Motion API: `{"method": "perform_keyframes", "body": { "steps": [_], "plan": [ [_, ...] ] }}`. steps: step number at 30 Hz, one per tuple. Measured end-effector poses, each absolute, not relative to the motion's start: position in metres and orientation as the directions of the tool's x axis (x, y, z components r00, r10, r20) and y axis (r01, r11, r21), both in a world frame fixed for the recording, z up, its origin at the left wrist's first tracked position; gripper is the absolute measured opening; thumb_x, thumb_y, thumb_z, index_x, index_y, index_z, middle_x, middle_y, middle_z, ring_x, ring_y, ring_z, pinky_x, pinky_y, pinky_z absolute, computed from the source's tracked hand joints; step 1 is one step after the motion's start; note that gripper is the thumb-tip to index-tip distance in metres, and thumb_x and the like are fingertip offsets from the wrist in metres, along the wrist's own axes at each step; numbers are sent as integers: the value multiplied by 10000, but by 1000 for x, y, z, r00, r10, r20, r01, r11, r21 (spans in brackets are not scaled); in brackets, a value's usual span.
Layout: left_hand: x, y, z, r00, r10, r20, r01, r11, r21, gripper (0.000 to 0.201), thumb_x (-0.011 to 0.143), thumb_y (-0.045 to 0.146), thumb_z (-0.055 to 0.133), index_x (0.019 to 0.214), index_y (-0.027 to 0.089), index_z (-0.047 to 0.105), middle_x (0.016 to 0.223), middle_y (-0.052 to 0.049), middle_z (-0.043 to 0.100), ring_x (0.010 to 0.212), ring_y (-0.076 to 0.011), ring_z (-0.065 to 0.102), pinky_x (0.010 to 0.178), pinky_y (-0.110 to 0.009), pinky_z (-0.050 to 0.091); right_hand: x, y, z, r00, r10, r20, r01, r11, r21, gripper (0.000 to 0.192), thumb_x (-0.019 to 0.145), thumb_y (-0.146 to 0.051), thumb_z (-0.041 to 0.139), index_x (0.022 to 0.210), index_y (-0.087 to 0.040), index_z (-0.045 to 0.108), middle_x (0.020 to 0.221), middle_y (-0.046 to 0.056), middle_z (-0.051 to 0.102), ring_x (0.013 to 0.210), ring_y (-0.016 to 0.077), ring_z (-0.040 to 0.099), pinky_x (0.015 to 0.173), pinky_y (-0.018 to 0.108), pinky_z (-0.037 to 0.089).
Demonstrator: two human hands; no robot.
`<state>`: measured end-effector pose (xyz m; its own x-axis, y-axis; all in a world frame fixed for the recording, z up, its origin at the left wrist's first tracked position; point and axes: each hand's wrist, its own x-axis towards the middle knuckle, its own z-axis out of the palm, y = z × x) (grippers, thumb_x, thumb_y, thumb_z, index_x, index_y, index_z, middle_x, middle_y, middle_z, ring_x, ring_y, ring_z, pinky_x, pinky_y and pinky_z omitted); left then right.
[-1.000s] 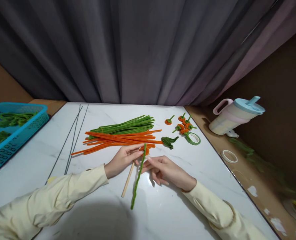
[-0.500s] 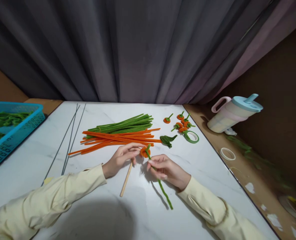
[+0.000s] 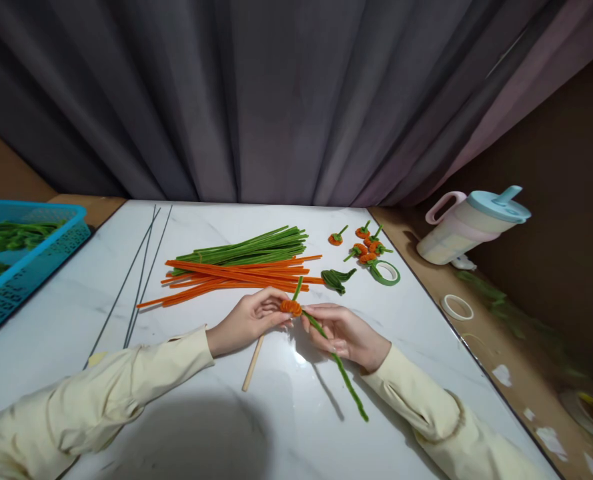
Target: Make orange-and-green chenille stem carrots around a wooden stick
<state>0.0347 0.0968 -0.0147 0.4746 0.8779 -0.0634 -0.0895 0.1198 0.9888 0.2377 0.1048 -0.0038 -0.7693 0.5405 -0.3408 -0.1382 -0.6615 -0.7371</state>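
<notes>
Between the thumb and fingers of my left hand (image 3: 256, 312) is a small ribbed orange pipe-cleaner pumpkin (image 3: 291, 307), with a short green end sticking up from it. My right hand (image 3: 347, 333) pinches a green pipe cleaner (image 3: 350, 383) close to the pumpkin's right side; its long tail hangs down to the right. Beneath my left hand, a thin wooden stick (image 3: 253, 365) slants on the table, its upper end hidden. Just beyond my hands lie orange pipe cleaners (image 3: 236, 275) and a dark green leaf bundle (image 3: 337, 280).
Green pipe cleaners (image 3: 246, 248) lie behind the orange ones. Several finished pumpkins (image 3: 335, 239) and a green tape roll (image 3: 387, 273) are at back right. Dark wires (image 3: 141, 287) and a blue basket (image 3: 41, 260) are left. A tumbler (image 3: 469, 227) and white ring (image 3: 457, 307) stand right.
The orange pumpkin has been turned in my left fingers, so its ribbed side faces me. My right hand has shifted slightly right, and the green tail has swung rightward.
</notes>
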Motion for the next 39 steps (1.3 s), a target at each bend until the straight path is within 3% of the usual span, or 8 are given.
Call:
{"method": "perform_keyframes", "body": {
  "steps": [3, 5, 8, 10, 13, 21, 25, 39],
  "plan": [
    [35, 96, -14, 465, 883, -62, -73, 108, 992, 273, 774, 316, 649, 949, 135, 544, 834, -32, 631, 726, -137, 624, 697, -290, 510, 238, 107, 7, -687, 585, -432, 2, -593, -805, 272, 874, -386, 490, 772, -135, 516, 466, -34, 491, 297, 34, 203, 287, 165, 120],
    [36, 96, -13, 457, 886, -75, -51, 110, 993, 268, 782, 326, 640, 933, 125, 549, 767, -27, 632, 667, -127, 612, 645, -277, 505, 237, 106, 14, -552, 713, -432, 107, -453, -885, 331, 864, -456, 507, 762, -141, 517, 543, -25, 521, 327, 35, 273, 302, 163, 187],
    [37, 96, -12, 431, 897, -96, -19, 115, 993, 269, 793, 341, 625, 913, 112, 548, 698, -24, 626, 596, -118, 594, 586, -264, 491, 235, 102, 22, -339, 925, -172, 314, -61, -948, 337, 840, -485, 550, 800, -150, 567, 691, 3, 579, 494, 75, 456, 428, 178, 358],
    [38, 95, -10, 416, 903, -106, -6, 119, 993, 266, 796, 346, 622, 897, 111, 550, 696, -28, 625, 597, -122, 599, 570, -256, 486, 234, 99, 25, -339, 941, -7, 439, 152, -885, 294, 839, -448, 567, 864, -158, 611, 828, 34, 628, 647, 114, 534, 543, 206, 418],
    [39, 92, -8, 434, 893, -123, -1, 137, 991, 255, 799, 348, 621, 875, 115, 553, 697, -35, 634, 602, -124, 604, 564, -248, 484, 234, 96, 27, -428, 902, 54, 510, 290, -810, 248, 854, -381, 561, 954, -171, 645, 913, 52, 664, 716, 144, 576, 606, 239, 430],
    [36, 92, -11, 496, 860, -122, -88, 190, 978, 324, 863, 405, 520, 950, 95, 551, 805, -110, 673, 652, -173, 646, 581, -285, 497, 231, 99, 25, -414, 909, -53, 434, 146, -889, 212, 826, -304, 562, 918, -164, 691, 909, 47, 696, 781, 168, 608, 649, 247, 443],
    [37, 91, -10, 489, 864, -117, -93, 185, 978, 311, 836, 389, 566, 951, 102, 533, 798, -98, 667, 663, -169, 640, 585, -280, 495, 231, 101, 19, -448, 883, -139, 408, 63, -911, 260, 838, -342, 528, 897, -142, 683, 813, 46, 671, 653, 147, 556, 598, 245, 427],
    [39, 91, -13, 445, 885, -137, -38, 172, 984, 252, 789, 349, 636, 816, 112, 555, 652, -59, 676, 554, -136, 622, 509, -237, 483, 228, 94, 23, -526, 847, 68, 490, 368, -790, 271, 887, -269, 493, 656, -151, 572, 573, -13, 516, 522, 94, 399, 541, 209, 318]
  ]
}}
